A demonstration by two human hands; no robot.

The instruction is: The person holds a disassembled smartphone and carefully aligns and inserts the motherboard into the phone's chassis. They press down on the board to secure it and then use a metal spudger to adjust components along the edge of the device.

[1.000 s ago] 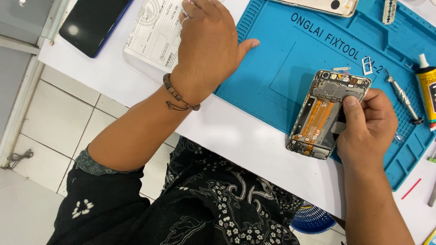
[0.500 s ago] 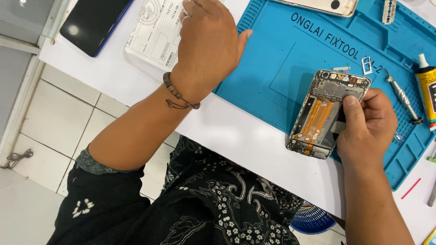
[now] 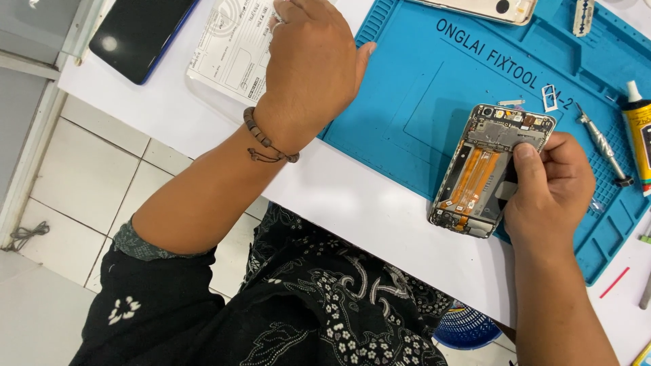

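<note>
A: Far left on the white table [image 3: 380, 203], a dark phone [image 3: 139, 37] lies face up near the edge. Just right of it sits a clear packet with a printed sheet [image 3: 230, 51].

B: And the left hand [image 3: 312, 64]?

A: It's lying knuckles-up over that packet's right end, at the left rim of the blue repair mat [image 3: 420, 95]. Fingers run out of the top of the view, so I can't tell whether it's curled on something or lying loose. A beaded bracelet [image 3: 268, 139] rings the wrist.

B: Now the middle.

A: The opened phone [image 3: 485, 173], back cover off, board and orange flex cables showing. It lies half on the mat, its lower end over the bare table. The long axis runs from lower left to upper right, camera end farthest from the person.

B: Who has it?

A: The right hand [image 3: 549, 193], closed on the phone's right edge, thumb pressed down onto the inside. The left hand is well apart, up and to the left, so the right is plainly nearer.

B: Beyond that?

A: A small SIM tray [image 3: 549, 98] just above the phone, a screwdriver [image 3: 603, 146] right of it, a glue tube [image 3: 639, 135] at the edge, a pale phone back [image 3: 488, 8] at the top.
</note>
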